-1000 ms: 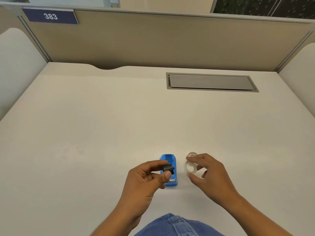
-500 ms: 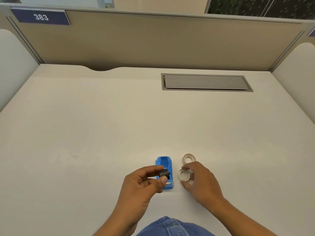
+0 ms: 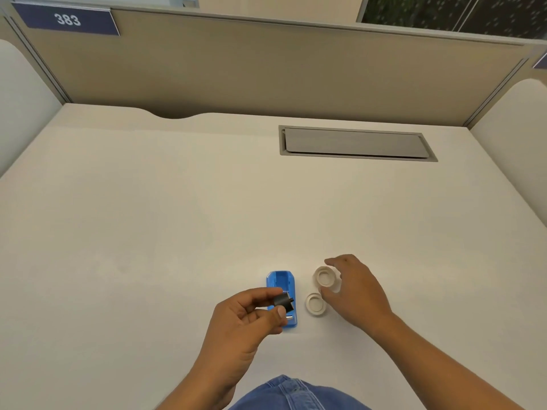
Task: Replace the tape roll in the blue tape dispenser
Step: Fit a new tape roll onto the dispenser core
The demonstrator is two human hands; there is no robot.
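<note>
Head view. Blue tape dispenser lies flat on the worktop, close to the near edge and about midway along it, its cradle open and without a roll. Left hand is above the dispenser's near end, thumb and forefinger pinched on the black spindle. Two pale tape rolls lie just to the dispenser's right: far roll and near roll, close together; contact between them not resolvable. Right hand is over the far roll, fingers curled narrow around it, thumb at its near side. Whether the grip has closed: cannot tell. Which roll is spent and which is fresh: cannot tell.

Risks, judged:
- Taking the used roll by mistake; the two look alike.
- Closing fingers could nudge the near roll away, since it sits right under the thumb.
- Light pinch on the spindle; it could slip and roll off the near edge.
- Spindle threaded askew would not seat in the cradle.
</note>
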